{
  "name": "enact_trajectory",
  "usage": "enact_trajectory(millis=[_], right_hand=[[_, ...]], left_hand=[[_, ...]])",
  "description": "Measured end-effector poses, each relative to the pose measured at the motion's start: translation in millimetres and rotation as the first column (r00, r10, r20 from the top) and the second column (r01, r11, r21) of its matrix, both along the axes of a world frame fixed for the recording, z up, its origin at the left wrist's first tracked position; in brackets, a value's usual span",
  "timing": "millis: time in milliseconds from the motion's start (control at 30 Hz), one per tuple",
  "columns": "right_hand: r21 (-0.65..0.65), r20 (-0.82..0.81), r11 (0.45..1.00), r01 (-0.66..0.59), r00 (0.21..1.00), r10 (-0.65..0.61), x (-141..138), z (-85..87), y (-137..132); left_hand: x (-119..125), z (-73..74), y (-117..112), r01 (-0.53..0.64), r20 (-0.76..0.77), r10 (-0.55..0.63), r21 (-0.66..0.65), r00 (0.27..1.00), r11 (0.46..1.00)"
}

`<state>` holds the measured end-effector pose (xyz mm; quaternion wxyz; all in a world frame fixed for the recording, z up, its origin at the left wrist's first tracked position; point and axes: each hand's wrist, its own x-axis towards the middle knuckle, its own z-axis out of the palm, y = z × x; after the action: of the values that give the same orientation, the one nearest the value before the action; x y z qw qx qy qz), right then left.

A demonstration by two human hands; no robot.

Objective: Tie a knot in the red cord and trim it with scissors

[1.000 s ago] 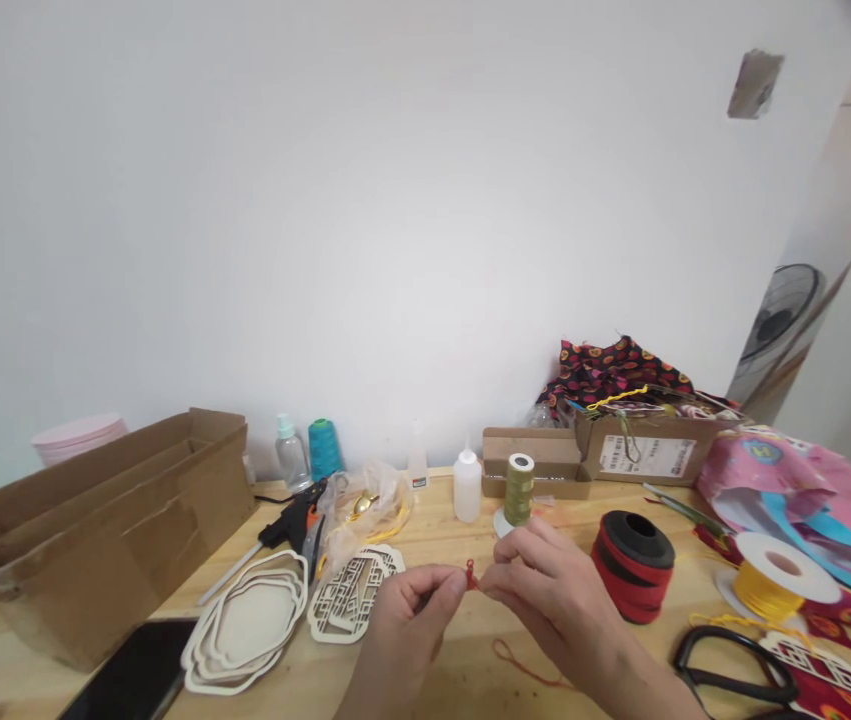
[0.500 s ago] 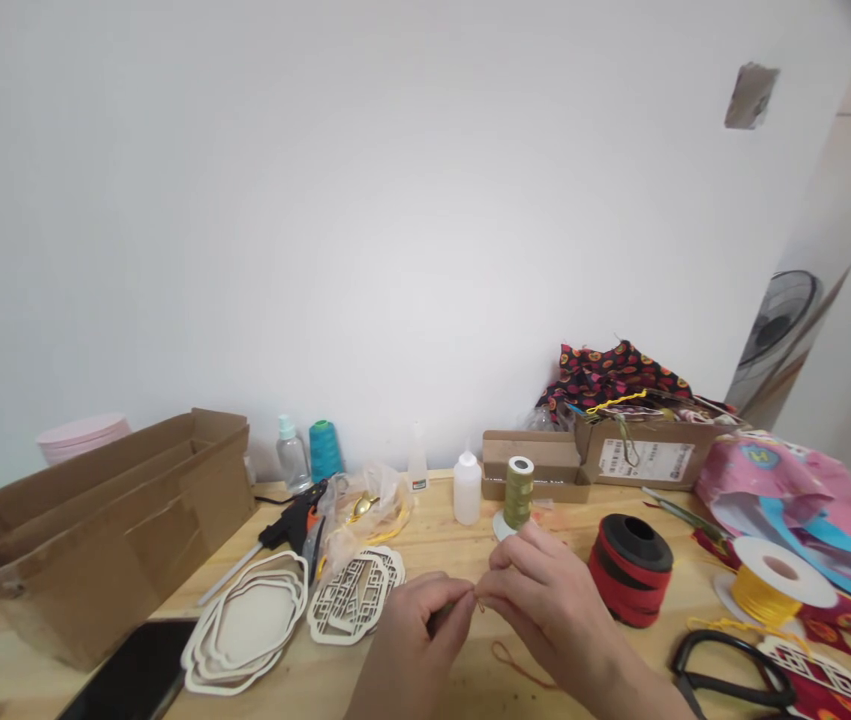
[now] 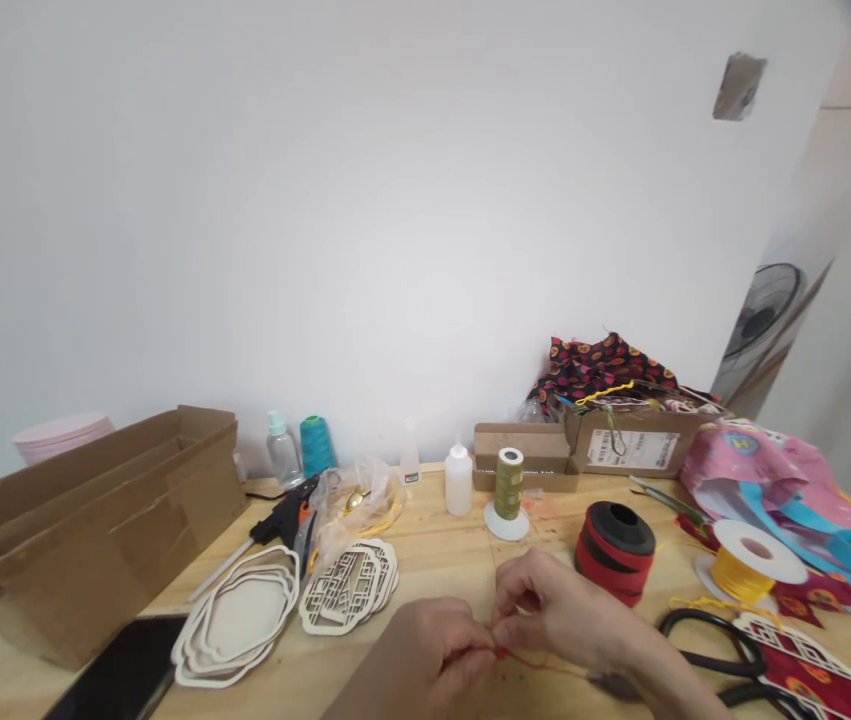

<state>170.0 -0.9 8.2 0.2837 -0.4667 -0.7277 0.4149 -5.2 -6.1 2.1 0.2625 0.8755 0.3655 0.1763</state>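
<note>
One red cord (image 3: 519,658) trails from between two hands over the bench (image 3: 432,560), near one olive spool (image 3: 509,488), one red-and-black roll (image 3: 615,565) and one yellow spool (image 3: 740,578). The left hand (image 3: 436,645) is knuckles-up, the right hand (image 3: 554,608) arched opposite, fingertips meeting; both seem to pinch the cord, though fingers hide the grip.

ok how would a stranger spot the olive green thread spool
Find the small open brown cardboard box near the white wall. In front stands the upright olive-green thread spool, just right of the white plastic squeeze bottle. Its olive colour and wide white base set it apart.
</note>
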Motion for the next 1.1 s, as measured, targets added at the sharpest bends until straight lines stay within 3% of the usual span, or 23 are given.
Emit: enact_trajectory(millis=[67,167,333,500,667,933,1033,1100], right_hand=[[-0.098,-0.086,0.993,-0.063,0.995,0.055,3.2,-0.6,3.3],[-0.084,-0.180,0.993,-0.082,0.982,0.066,1.7,2.4,5.8],[0.183,-0.321,0.982,0.052,0.947,0.010,-12.6,6.9,3.3],[0.407,-0.230,0.887,0.218,0.964,-0.131,-26.1,3.4,1.8],[0.481,-0.196,0.814,0.327,0.944,-0.264,-34.7,-6.9,1.1],[0.573,-0.235,0.711,0.407,0.913,-0.333,-46.1,-16.0,-2.5],[0.586,-0.272,0.685,0.433,0.901,-0.337,-49.4,-16.7,-4.6],[0.570,-0.300,0.693,0.441,0.897,-0.324,-50.4,-15.5,-5.7]], left_hand=[[0.7,2.0,-0.8,-0.006,0.113,0.016,-0.084,0.994,0.996],[-0.2,3.1,0.7,-0.093,0.249,0.135,-0.174,0.959,0.980],[-3.0,-2.5,6.1,-0.173,0.473,0.320,-0.327,0.821,0.929],[-0.6,-12.1,10.3,-0.207,0.531,0.469,-0.478,0.706,0.854],[2.1,-14.5,9.9,-0.347,0.494,0.508,-0.384,0.706,0.856],[3.1,-11.6,4.9,-0.450,0.519,0.493,-0.218,0.698,0.866],[4.4,-9.9,5.0,-0.429,0.568,0.495,-0.259,0.657,0.866],[5.2,-8.6,5.3,-0.398,0.583,0.535,-0.358,0.611,0.845]])
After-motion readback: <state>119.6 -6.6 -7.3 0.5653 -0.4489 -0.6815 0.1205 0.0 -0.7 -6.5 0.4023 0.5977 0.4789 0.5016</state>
